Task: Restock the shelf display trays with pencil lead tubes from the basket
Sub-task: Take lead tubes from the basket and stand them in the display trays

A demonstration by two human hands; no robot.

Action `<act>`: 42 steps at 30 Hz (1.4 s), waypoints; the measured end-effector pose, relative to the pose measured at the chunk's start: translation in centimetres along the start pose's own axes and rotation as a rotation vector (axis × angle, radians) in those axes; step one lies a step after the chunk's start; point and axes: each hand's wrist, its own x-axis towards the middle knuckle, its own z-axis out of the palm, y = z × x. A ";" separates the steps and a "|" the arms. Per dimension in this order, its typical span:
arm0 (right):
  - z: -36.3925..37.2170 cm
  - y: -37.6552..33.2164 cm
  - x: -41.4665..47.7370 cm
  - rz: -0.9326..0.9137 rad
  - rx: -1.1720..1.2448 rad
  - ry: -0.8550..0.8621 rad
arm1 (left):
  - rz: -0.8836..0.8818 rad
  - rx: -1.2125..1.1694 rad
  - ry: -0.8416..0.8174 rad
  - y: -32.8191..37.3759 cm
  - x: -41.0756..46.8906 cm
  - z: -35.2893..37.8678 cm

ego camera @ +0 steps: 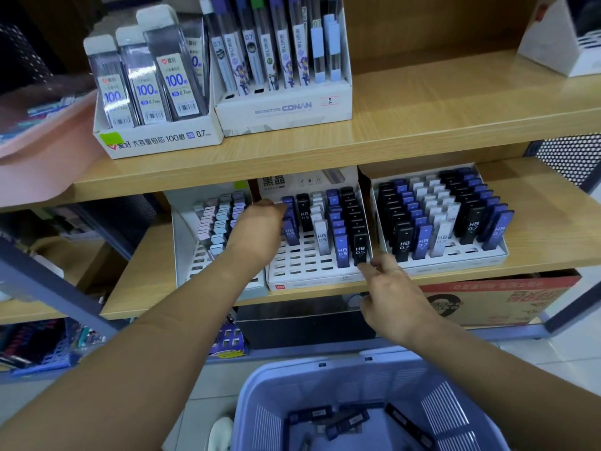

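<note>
Head view: three trays (182, 255) (302, 265) (455, 258), one basket (325, 364) (two hands (257, 229) (393, 301)).

upper shelf (439, 118): 100-lead box (156, 139), Conan box (283, 109) | lower shelf (546, 229): left tray (180, 249), middle tray (309, 283), right tray (455, 265)

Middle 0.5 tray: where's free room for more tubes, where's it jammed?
Free: middle tray's bare front-left grid, between the left hand and the white column. Also bare upper shelf right of the Conan box. Crowded: the black column by the right hand, and the 0.7 tray, full bar its front row.
</note>
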 end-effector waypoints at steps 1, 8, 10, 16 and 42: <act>-0.1 0.1 -0.1 -0.014 0.007 0.016 | 0.006 -0.002 0.013 0.0 -0.3 -0.3; -0.8 1.0 -3.2 -0.162 -0.017 0.015 | 0.200 -0.127 -0.218 3.8 -7.2 -3.8; 0.6 2.0 -4.9 -0.098 -0.034 -0.122 | 0.276 -0.135 -0.336 5.4 -11.1 -3.0; 9.7 7.6 -9.9 0.208 -0.078 -0.522 | 0.208 -0.071 -0.812 8.2 -21.2 7.8; 31.6 10.2 -14.2 0.019 -0.285 -0.761 | 0.042 -0.002 -1.112 9.6 -33.8 25.9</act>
